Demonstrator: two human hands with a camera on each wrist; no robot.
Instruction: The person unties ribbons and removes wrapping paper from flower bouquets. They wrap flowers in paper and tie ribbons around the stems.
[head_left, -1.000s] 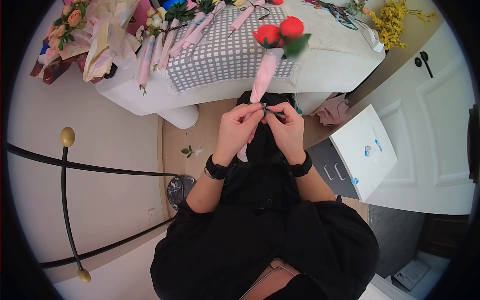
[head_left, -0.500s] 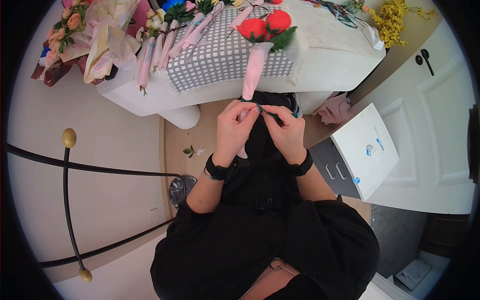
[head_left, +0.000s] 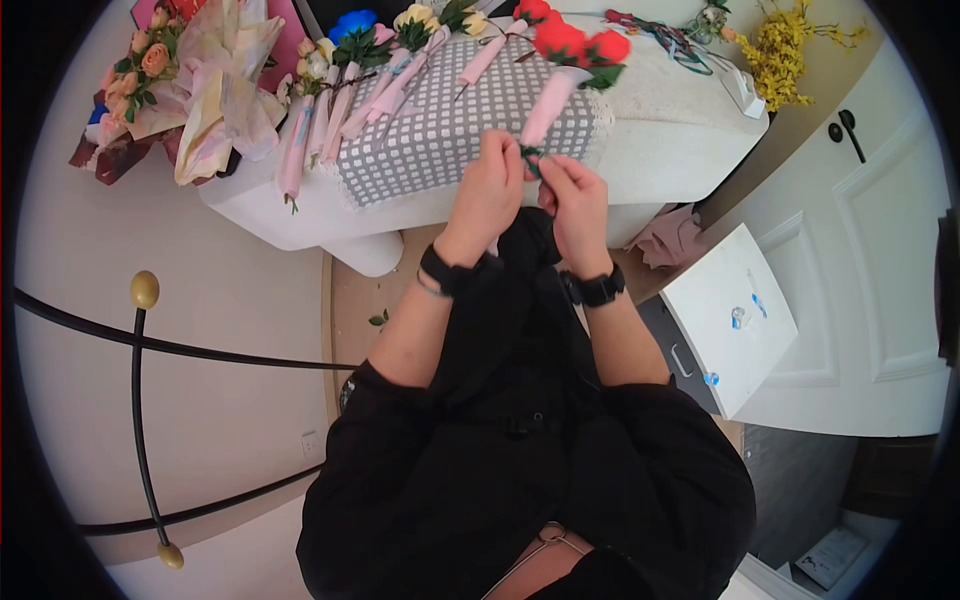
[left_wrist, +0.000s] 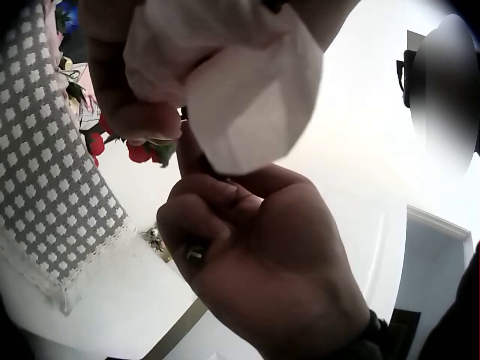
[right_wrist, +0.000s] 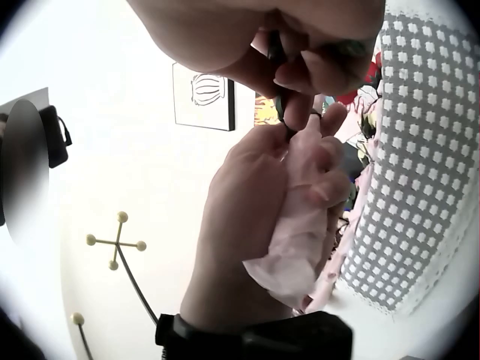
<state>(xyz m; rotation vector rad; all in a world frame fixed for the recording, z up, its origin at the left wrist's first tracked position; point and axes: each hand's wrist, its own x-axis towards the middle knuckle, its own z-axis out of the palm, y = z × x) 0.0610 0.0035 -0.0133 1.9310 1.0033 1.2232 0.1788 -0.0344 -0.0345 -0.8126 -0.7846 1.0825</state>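
A small bouquet of red roses (head_left: 560, 42) with green leaves stands in a pink paper wrap (head_left: 548, 108), tilted over the table's front edge. Dark green ribbon (head_left: 532, 158) goes round the wrap partway down. My left hand (head_left: 488, 195) grips the wrapped stem at the ribbon. In the right wrist view its fingers curl round the pink paper tail (right_wrist: 296, 232). My right hand (head_left: 578, 205) pinches the ribbon close beside the left fingertips. The left wrist view shows the paper end (left_wrist: 255, 105) hiding part of the fingers.
The white table (head_left: 660, 150) carries a grey-and-white checked cloth (head_left: 420, 150). Several pink-wrapped flowers (head_left: 385, 85) lie at its back left, beside a larger paper-wrapped bouquet (head_left: 225, 90). Ribbons (head_left: 670, 35) and yellow flowers (head_left: 785, 60) are at the back right. A white-topped cabinet (head_left: 730, 310) stands right.
Both hands have moved up and forward with the bouquet, toward the table. The roses now lean further right, and the ribbon is drawn close around the wrap.
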